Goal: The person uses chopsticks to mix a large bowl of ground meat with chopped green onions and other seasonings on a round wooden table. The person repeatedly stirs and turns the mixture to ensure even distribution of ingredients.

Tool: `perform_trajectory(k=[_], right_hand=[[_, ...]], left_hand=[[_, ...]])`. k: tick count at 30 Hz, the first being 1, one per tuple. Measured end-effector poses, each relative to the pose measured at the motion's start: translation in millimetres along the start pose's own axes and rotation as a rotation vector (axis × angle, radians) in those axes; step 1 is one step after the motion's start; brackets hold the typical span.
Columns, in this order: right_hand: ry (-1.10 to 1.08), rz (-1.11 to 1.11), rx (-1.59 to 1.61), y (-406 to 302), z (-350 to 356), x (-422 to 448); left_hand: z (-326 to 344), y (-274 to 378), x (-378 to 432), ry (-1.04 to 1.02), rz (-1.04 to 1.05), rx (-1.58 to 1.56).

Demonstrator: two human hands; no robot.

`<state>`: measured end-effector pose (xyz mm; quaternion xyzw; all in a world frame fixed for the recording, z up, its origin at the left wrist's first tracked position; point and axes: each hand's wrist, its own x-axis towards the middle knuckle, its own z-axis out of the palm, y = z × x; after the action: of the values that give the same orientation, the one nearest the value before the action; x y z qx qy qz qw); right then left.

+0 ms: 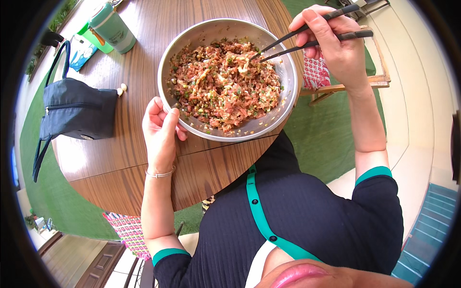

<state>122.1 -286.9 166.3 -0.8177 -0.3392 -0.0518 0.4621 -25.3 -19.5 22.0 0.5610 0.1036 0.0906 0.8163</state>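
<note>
A wide stainless steel bowl (284, 82) stands near the edge of a wood-grain table, holding a minced meat mixture (219, 86) flecked with chopped green bits. My left hand (162, 126) grips the bowl's rim at its lower left, thumb on top and fingers beneath. In my right hand (331, 43) is a pair of dark chopsticks (293, 40), held above the bowl's right side. Their tips are slightly apart and touch the meat at the upper right of the mound. Part of the bowl's inner floor is hidden under the mixture.
To the left on the table (137, 151) sits a dark zippered bag (79, 109) with handles, garlic cloves (122, 89) beside it. Farther back are a green tumbler (113, 30), a bright green container (104, 46) and a blue packet (83, 55). A chair (317, 72) with a woven cover stands right.
</note>
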Motion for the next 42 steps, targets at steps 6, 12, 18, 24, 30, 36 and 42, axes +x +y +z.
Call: perform_trajectory(k=[6, 12, 18, 24, 30, 36, 42], right_hand=[[-0.113, 0.293, 0.139, -3.5, 7.9, -17.4], [0.073, 0.183, 0.369, -4.3, 40.8, -9.2], [-0.183, 0.175, 0.434, -8.5, 53.0, -17.5], [0.101, -0.355, 0.052, 18.7, 46.2, 14.5], [-0.262, -0.139, 0.449, 13.0, 58.0, -10.4], [-0.097, 0.118, 0.277, -6.4, 19.7, 12.6], [-0.117, -0.029, 0.352, 7.2, 72.4, 17.7]], left_hand=[[1.8, -2.0, -1.1, 0.026, 0.003, -0.016], [-2.0, -3.6, -0.5, -0.005, 0.0, -0.051], [-3.2, -4.0, 1.0, -0.012, -0.001, -0.033], [0.8, 4.0, 1.6, -0.038, -0.02, 0.035], [7.4, 5.8, -5.2, 0.048, -0.036, 0.094], [-2.4, 1.3, -5.5, -0.019, -0.03, -0.012], [0.2, 3.2, -0.7, -0.062, -0.012, -0.004]])
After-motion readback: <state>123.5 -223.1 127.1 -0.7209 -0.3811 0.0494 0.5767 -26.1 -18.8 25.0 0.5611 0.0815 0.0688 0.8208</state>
